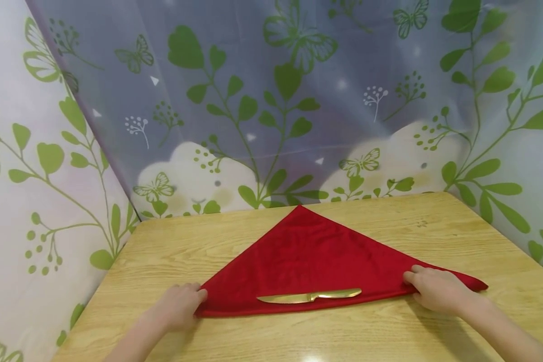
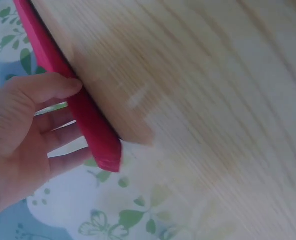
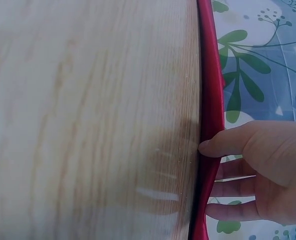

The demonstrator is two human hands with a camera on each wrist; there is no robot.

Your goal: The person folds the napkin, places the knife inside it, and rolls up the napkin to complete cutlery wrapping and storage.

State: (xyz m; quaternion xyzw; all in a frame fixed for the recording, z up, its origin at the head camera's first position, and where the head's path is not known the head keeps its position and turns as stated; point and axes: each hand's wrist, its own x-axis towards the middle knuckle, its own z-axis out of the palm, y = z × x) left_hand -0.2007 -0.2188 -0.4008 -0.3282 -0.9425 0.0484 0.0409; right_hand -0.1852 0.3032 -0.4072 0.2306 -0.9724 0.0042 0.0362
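Note:
A red cloth napkin (image 1: 317, 251), folded into a triangle, lies with its point toward the back wall and its long folded edge toward me. A gold table knife (image 1: 311, 296) rests on it along that edge, blade to the left. At the napkin's left corner, my left hand (image 1: 178, 305) pinches the fold; in the left wrist view its thumb presses on the red edge (image 2: 95, 132) with the fingers behind. My right hand (image 1: 439, 289) pinches the same long edge a little in from the right corner, thumb in front, as the right wrist view confirms.
The wooden table (image 1: 163, 256) extends around the napkin on all sides. A curtain (image 1: 235, 125) printed with green leaves and butterflies hangs behind it, with similar fabric (image 1: 40, 166) at the left and on the right.

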